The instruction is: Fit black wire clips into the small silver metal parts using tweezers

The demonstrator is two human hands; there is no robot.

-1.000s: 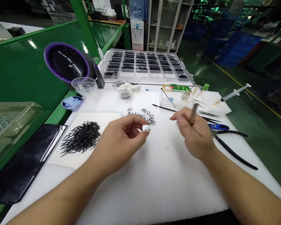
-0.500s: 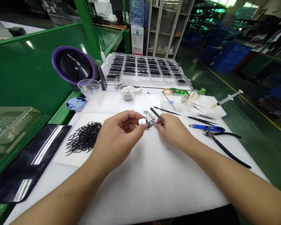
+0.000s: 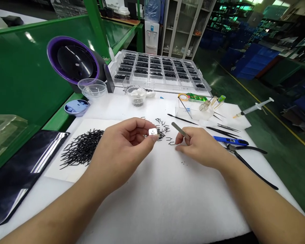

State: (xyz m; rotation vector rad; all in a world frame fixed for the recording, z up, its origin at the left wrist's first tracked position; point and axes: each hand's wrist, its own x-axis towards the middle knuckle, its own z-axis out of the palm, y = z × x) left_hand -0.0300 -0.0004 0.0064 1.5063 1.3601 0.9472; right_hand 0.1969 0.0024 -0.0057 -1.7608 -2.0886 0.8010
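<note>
Between thumb and fingertips, my left hand (image 3: 123, 149) pinches a small white square piece (image 3: 153, 131) with dark marks on its face. My right hand (image 3: 199, 145) is closed around metal tweezers (image 3: 179, 129); their tips are hidden by the fingers. Just beyond my left fingertips lie small black forked pieces (image 3: 165, 128), loosely scattered. One forked piece (image 3: 169, 139) lies by my right fingertips. To the left of my left hand, a dense heap of black bent pieces (image 3: 82, 147) rests on a white sheet.
At the back stands a clear compartment tray (image 3: 162, 81) of black pieces. A purple-black round device (image 3: 76, 64) and a clear bowl (image 3: 93, 88) stand at left. On the right are pliers (image 3: 246, 162), a blue pen-like tool (image 3: 231, 140), black tweezers (image 3: 223, 131) and a syringe (image 3: 254, 107).
My right hand with the tweezers has moved right and toward me, away from the scattered pieces. My left hand still holds the white piece. The camera view has shifted slightly.
</note>
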